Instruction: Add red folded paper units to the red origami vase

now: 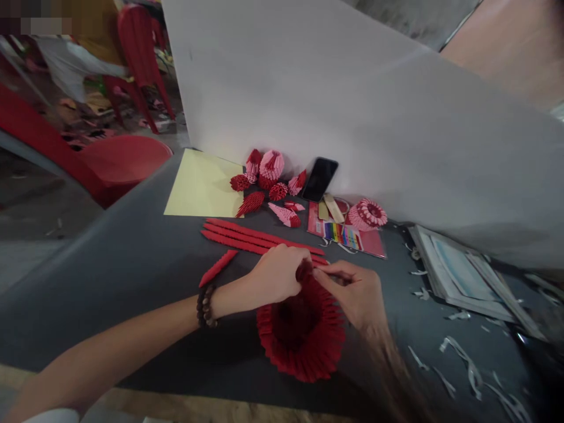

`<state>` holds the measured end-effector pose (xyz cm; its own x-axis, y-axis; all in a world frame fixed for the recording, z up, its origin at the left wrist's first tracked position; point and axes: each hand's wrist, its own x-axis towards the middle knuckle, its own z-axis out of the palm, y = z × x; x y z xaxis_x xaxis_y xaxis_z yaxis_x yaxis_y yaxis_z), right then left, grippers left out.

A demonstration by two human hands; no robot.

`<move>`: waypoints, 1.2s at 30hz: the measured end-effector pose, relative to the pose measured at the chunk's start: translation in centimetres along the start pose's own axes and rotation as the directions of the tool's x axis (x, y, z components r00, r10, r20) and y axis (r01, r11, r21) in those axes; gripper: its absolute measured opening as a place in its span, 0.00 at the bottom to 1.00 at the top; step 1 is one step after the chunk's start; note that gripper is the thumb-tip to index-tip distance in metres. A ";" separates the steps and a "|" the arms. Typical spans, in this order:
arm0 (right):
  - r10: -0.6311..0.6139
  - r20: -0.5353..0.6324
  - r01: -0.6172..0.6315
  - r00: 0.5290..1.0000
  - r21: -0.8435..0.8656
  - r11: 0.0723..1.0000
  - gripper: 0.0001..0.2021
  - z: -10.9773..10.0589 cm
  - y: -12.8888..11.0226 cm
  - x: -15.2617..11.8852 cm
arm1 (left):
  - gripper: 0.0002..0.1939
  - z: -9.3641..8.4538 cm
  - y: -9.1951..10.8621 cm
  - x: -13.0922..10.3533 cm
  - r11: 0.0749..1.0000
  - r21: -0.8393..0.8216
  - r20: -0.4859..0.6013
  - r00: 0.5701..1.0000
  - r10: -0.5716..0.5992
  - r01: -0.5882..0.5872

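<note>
A round red bowl-shaped model [304, 335] made of many folded paper pieces rests on the dark table [132, 264] in front of me. My left hand [277, 275], with a bead bracelet at the wrist, grips the model's far rim. My right hand [356, 294] pinches the rim from the right, its fingertips meeting the left hand's. Just behind my hands lie long red rows of joined paper pieces [255, 238], and a shorter red row [218, 267] lies to their left.
Small red and pink paper models [271, 176] cluster by a white board [352, 117], beside a black phone [320, 179], a yellow sheet [202, 185], a pink ring model [366, 214] and colour paper packs [346, 235]. Framed sheets [458, 273] and paper scraps [462, 358] lie right. Red chairs [118, 158] stand left.
</note>
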<state>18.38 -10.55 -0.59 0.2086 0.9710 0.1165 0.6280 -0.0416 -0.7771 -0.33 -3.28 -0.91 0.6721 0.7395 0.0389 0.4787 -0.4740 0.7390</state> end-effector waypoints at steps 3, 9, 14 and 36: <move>-0.098 -0.007 0.093 0.995 -0.229 0.969 0.11 -0.1 -1.0 -0.4 | 0.17 0.7 -0.5 0.1 1.000 0.003 -0.039 0.999 0.003 -0.003; -0.149 0.050 0.158 0.987 -0.311 0.937 0.09 -0.3 -1.7 -0.3 | 0.21 1.0 -0.9 -0.1 0.999 -0.040 -0.063 0.998 0.024 -0.026; -0.189 0.097 0.211 0.977 -0.330 0.920 0.07 -0.2 -1.9 0.0 | 0.19 1.0 -0.5 0.1 0.997 -0.072 -0.058 0.998 0.011 -0.016; -0.119 -0.148 0.139 0.982 0.130 0.982 0.19 -4.5 -0.7 0.6 | 0.15 -0.7 -8.4 -10.3 0.713 0.574 -0.302 0.913 -0.273 0.403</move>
<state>21.42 -10.97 2.77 0.2409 0.9234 0.2987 0.5478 0.1247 -0.8273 -11.72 -6.59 -7.07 0.3126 0.9491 0.0375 0.9362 -0.3145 0.1566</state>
